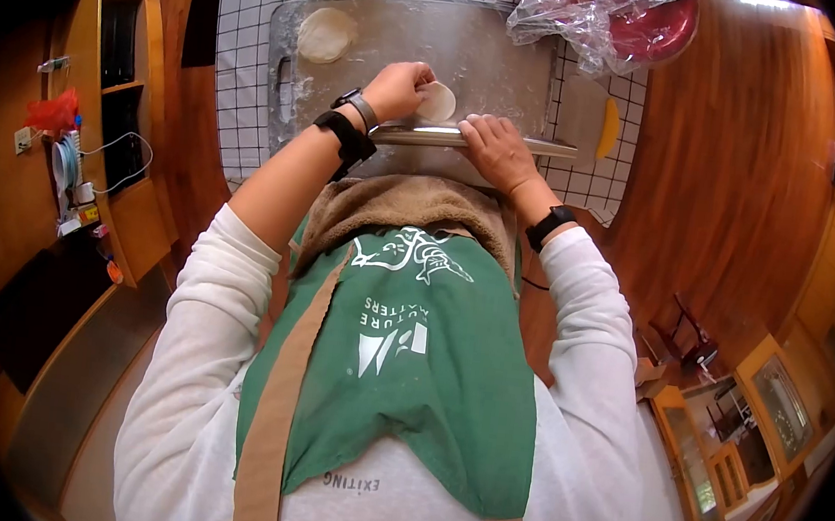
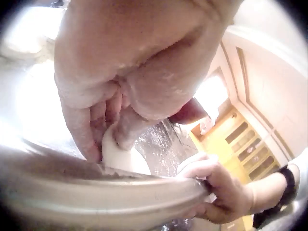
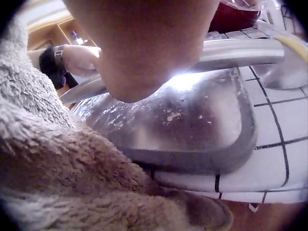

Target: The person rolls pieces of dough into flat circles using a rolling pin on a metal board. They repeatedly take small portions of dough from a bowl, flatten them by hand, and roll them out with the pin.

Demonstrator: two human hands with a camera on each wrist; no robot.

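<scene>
Dough disc (image 1: 439, 101): small, pale and flat on the floured board, pinched at its left edge by the left grip, near edge just beyond the rolling pin.
Left grip (image 1: 397, 86): fingers and thumb closed on the disc's rim, knuckles up; seemingly held so to turn the disc while staying clear of the pin.
Right grip (image 1: 496, 150): laid over the rolling pin, fingers curled round it, palm bearing down; set near mid-length, likely for 1-handed rolling.
Rolling pin (image 1: 554, 148): metal, crosswise under the right grip, just nearer the body than the left grip.
Board (image 1: 497, 57): flour-dusted, probably against sticking; beneath both grips.
2nd disc (image 1: 326, 34): flat, well to the left of the left grip, out of the rolling path.
Bagged red bowl (image 1: 651, 27): beyond the right grip, off the board.
Towel (image 1: 403, 204): bunched at the board's near edge, behind both grips.
</scene>
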